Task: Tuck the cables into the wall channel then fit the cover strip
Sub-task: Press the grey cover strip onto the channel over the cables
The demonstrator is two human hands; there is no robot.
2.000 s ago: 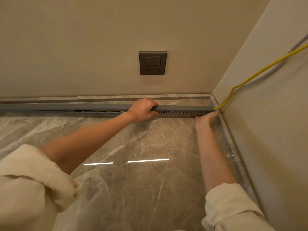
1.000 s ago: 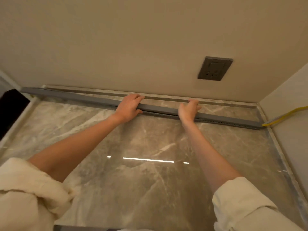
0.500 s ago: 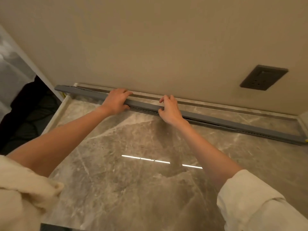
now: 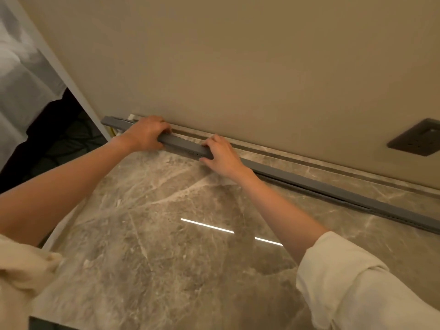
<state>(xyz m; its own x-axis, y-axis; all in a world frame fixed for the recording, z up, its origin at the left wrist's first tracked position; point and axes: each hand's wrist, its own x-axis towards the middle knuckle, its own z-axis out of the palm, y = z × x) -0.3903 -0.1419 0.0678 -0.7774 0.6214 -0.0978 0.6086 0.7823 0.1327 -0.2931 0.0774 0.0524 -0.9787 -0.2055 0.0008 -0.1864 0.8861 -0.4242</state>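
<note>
While a dark gap (image 4: 47,139) and pale fabric (image 4: 21,75) fill the far left, the grey cover strip (image 4: 181,145) starts at the left end of the wall foot and runs rightward, its long axis slanting from far left to nearer right along the beige wall (image 4: 238,67). A bit of yellow cable (image 4: 112,134) shows just under its left end. The left hand (image 4: 145,135) lies palm down over the strip near that end, its grip clenched on the strip with fingers curled over the far edge and thumb on the near side; the bare forearm stretches back toward the near left, where a cream sleeve (image 4: 21,270) is bunched. Just to the right, a short stretch of strip with a row of small holes in its near face shows between the hands. The right hand (image 4: 221,156) rests on the strip with fingers bent over its top and the thumb low against the near face, gripping it; its forearm runs back to a rolled cream cuff (image 4: 345,277) at near right. Beyond it the strip lies on the marble surface (image 4: 178,258), beside the stone skirting. A dark socket (image 4: 416,136) sits on the wall at far right.
</note>
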